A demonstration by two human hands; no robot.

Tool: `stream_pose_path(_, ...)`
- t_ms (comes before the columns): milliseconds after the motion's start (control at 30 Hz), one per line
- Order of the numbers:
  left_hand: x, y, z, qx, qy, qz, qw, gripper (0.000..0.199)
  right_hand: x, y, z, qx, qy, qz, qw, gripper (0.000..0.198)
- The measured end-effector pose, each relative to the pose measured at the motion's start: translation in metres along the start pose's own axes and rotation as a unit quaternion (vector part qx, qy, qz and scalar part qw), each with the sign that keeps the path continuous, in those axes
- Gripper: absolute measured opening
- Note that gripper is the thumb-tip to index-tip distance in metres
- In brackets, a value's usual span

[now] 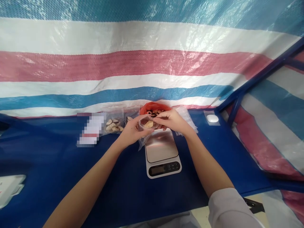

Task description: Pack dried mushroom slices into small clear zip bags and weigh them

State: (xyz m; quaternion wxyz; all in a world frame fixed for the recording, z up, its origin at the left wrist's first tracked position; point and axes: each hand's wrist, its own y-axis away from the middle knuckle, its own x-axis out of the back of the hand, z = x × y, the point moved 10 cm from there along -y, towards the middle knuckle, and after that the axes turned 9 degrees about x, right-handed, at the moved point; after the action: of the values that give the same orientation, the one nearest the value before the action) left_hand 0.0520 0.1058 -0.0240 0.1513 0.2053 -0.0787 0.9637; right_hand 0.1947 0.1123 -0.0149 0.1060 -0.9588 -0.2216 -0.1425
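Note:
Above the back of a digital kitchen scale (162, 147), both hands are at the mouth of a clear plastic bag (142, 142). My left hand (133, 131) is closed around the bag's left side, its thumb along the near rim. Fingers bent, my right hand (172, 120) grips the right side of the bag's rim; part of its grip is hidden. A pale dried slice (148, 124) shows within the bag's opening. Just behind the hands sits a red plastic bag (152, 105) with dark-rimmed dried slices (158, 112) in it. The scale's display looks blank.
Clear bags of slices (114, 125) lie left of my left hand, beside a blurred-out white and red item (91, 131). Flat plastic bags (186, 117) and a small bag with a white oval (212, 118) lie right. A white case (10, 188) stands on the blue table (118, 193).

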Motion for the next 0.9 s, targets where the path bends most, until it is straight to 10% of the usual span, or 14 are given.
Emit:
stream_pose_path(200,0.019,-0.001,0.002,0.004,0.05,-0.014,0.999,0.049,0.026,0.0,0.0,0.046,0.158,0.029,0.986,0.027)
stream_pose_path(433,0.033,0.0,0.002,0.021,0.058,-0.02,0.998,0.045,0.005,-0.016,0.019,0.018,0.461,-0.052,0.886,0.025)
stream_pose_path(900,0.034,-0.002,-0.011,0.064,0.014,-0.006,0.998,0.062,-0.019,-0.035,0.032,0.019,0.53,-0.07,0.845,0.036)
